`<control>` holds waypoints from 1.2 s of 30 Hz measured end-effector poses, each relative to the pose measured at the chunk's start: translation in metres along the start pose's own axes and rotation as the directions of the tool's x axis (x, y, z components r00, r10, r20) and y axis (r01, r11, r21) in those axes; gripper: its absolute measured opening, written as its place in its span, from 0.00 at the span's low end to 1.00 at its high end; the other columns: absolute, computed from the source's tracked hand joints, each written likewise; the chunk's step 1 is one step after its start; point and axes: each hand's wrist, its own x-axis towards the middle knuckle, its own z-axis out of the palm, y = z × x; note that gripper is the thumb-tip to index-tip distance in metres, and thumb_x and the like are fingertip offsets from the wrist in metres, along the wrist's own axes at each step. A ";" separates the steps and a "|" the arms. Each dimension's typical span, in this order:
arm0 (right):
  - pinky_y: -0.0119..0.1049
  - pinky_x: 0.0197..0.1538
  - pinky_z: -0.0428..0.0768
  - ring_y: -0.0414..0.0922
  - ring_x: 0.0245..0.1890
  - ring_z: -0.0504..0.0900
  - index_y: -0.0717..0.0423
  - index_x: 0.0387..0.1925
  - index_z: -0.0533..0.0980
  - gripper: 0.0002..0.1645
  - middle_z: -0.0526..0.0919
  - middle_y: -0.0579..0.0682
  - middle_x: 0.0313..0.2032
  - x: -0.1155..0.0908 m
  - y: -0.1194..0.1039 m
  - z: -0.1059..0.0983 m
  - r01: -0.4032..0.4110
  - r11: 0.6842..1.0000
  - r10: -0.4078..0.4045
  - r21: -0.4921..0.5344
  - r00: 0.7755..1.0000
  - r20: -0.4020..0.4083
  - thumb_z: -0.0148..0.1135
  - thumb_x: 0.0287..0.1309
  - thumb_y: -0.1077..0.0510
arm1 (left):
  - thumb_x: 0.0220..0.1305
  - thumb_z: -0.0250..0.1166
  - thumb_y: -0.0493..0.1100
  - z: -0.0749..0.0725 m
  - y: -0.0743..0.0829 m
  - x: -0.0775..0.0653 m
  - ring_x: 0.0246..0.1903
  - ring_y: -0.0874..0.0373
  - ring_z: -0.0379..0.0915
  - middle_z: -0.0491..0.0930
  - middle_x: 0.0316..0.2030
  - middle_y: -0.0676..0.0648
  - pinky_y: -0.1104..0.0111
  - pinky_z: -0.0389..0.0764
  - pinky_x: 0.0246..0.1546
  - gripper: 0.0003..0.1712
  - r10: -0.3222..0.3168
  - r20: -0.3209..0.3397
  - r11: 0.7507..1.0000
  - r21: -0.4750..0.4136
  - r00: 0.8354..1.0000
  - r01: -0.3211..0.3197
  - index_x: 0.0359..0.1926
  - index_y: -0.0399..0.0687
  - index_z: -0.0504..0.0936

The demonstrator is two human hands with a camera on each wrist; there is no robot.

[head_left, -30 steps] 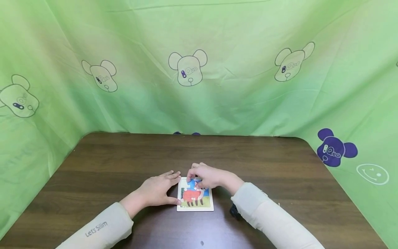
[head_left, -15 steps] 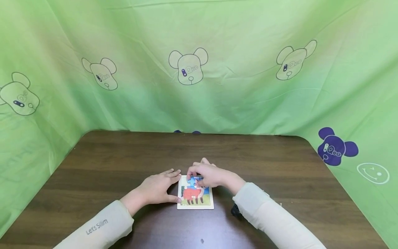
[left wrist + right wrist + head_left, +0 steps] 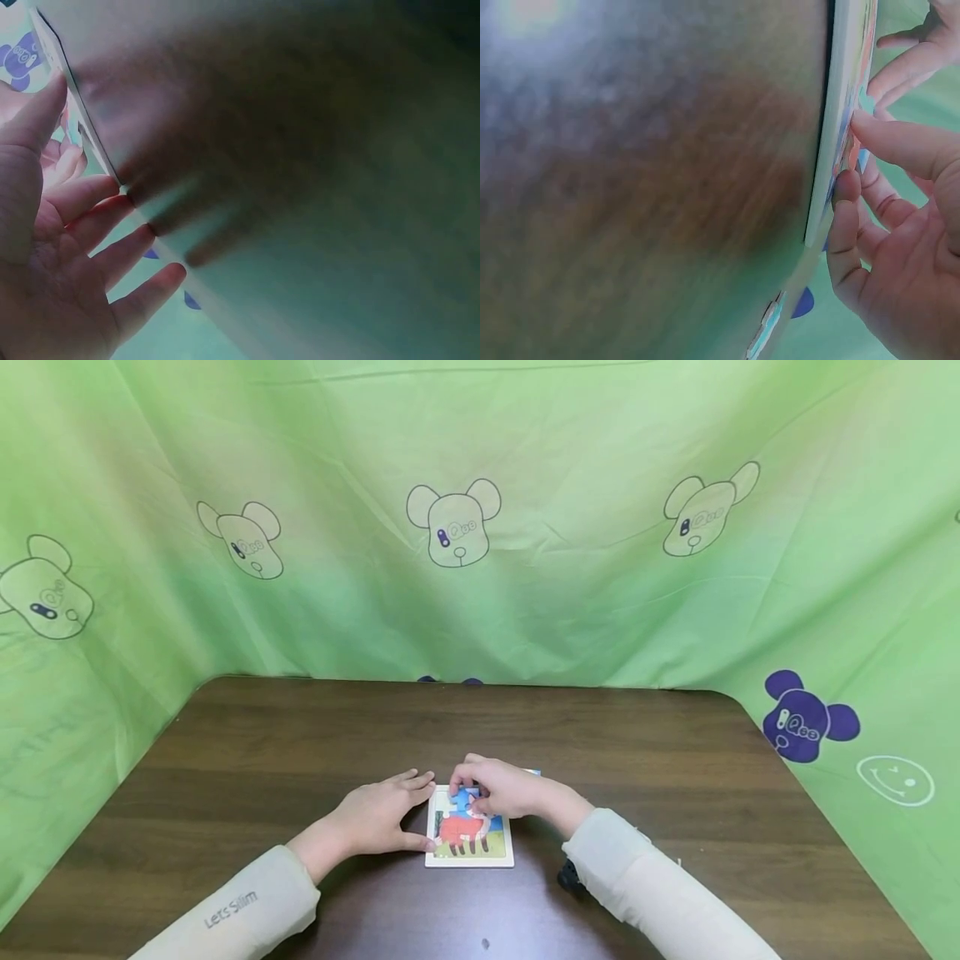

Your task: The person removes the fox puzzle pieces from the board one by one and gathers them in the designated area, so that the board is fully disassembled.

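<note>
Right hand (image 3: 506, 787) is pinching a flat blue card-like puzzle piece (image 3: 463, 798), likely light, stiff, best edge-held. Left hand (image 3: 377, 818) is lying spread.

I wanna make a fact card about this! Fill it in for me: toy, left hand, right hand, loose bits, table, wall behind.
Toy: puzzle board with a white rim and a red-orange animal
Left hand: fingers spread, thumb on the board's left edge
Right hand: over the upper part, pinching a blue piece
Loose bits: what looks like another piece, apart from the board
Table: brown, wood-look
Wall behind: green cloth with round-eared heads
</note>
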 end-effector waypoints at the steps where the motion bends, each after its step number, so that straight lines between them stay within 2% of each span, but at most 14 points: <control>1: 0.28 0.40 0.72 0.37 0.32 0.70 0.53 0.45 0.77 0.13 0.71 0.48 0.37 0.000 0.000 0.000 0.000 1.000 0.000 0.006 1.000 -0.003 0.63 0.61 0.69 | 0.54 0.68 0.69 0.000 0.000 0.000 0.74 0.46 0.58 0.65 0.73 0.48 0.46 0.75 0.61 0.48 -0.002 0.002 1.000 0.000 1.000 0.002 0.70 0.50 0.71; 7: 0.27 0.38 0.72 0.37 0.30 0.69 0.54 0.46 0.77 0.16 0.72 0.48 0.36 0.000 0.002 0.002 -0.004 0.999 0.006 0.050 0.999 -0.036 0.60 0.60 0.72 | 0.54 0.69 0.69 0.001 0.000 0.000 0.74 0.46 0.59 0.65 0.73 0.47 0.46 0.75 0.60 0.49 0.001 -0.003 1.000 -0.008 1.000 -0.001 0.70 0.49 0.71; 15: 0.28 0.40 0.72 0.38 0.32 0.70 0.55 0.43 0.78 0.15 0.74 0.50 0.34 -0.001 0.005 0.000 0.005 0.997 0.001 0.083 0.998 -0.070 0.58 0.58 0.75 | 0.54 0.69 0.69 0.002 0.000 -0.001 0.74 0.47 0.58 0.65 0.73 0.48 0.45 0.75 0.60 0.49 0.001 -0.004 1.000 -0.014 1.000 -0.001 0.70 0.48 0.71; 23: 0.28 0.40 0.73 0.38 0.32 0.72 0.57 0.42 0.78 0.13 0.78 0.53 0.36 0.000 0.006 -0.002 -0.005 0.989 0.012 0.147 0.999 -0.047 0.58 0.60 0.74 | 0.54 0.69 0.69 0.003 -0.001 0.000 0.74 0.47 0.58 0.65 0.73 0.48 0.46 0.75 0.60 0.48 0.001 -0.008 1.000 -0.013 1.000 -0.001 0.70 0.49 0.71; 36: 0.29 0.40 0.77 0.35 0.33 0.76 0.58 0.42 0.78 0.11 0.83 0.50 0.32 0.001 0.012 -0.006 0.032 0.979 -0.019 0.204 0.998 -0.063 0.60 0.60 0.72 | 0.55 0.69 0.68 0.001 -0.001 -0.001 0.74 0.47 0.58 0.64 0.73 0.48 0.47 0.75 0.60 0.48 0.000 -0.009 1.000 -0.016 1.000 0.000 0.70 0.49 0.71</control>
